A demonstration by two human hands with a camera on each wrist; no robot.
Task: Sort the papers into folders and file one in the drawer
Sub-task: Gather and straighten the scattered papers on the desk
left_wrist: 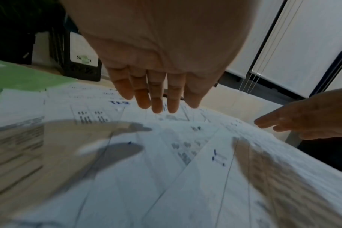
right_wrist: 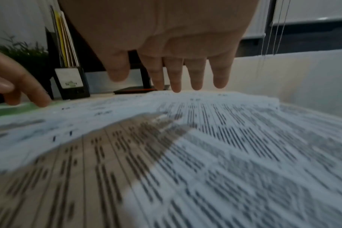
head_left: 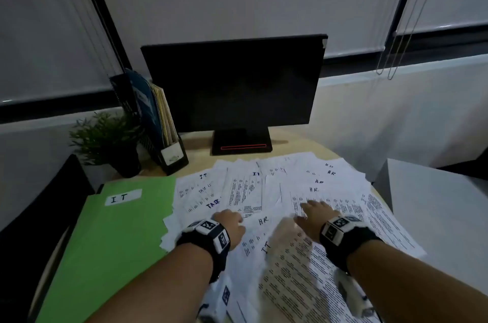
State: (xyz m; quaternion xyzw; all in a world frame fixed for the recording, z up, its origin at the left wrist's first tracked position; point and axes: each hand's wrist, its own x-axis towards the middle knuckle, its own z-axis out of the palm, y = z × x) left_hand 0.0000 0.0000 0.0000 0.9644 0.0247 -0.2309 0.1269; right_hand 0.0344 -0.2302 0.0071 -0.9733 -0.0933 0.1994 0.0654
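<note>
1. Both hands are held palm-down over the spread of papers (head_left: 264, 190). The left hand (head_left: 232, 225) has its fingers straight and close together in its wrist view, and nothing is held in it. Whether its fingertips (left_wrist: 156, 106) touch the sheets cannot be told.

2. The right hand (head_left: 314, 214) has its fingers extended and slightly spread. Nothing is pinched; it appears to hover just over a densely printed sheet, though contact cannot be confirmed.

3. The papers are seen fanned out loosely under and beyond both hands, overlapping one another. Handwritten labels "IT", "HR" and something like "TASK" can be read on several sheets, with the labels mixed across the fan.

4. A green folder (head_left: 113, 238) marked "IT" lies closed to the left of the left hand, with the edges of some sheets overlapping its right side. Any other folder or the drawer cannot be made out in these views.

5. The task is judged to be at its very start: no sheet is seen gathered into a sorted pile or placed inside the folder. All sorting by label, the filling of folders and the filing of one in the drawer are judged to remain.

6. Beyond the hands, a dark monitor (head_left: 235, 85), a file holder (head_left: 169, 148) and a small plant (head_left: 105, 137) are seen.
</note>
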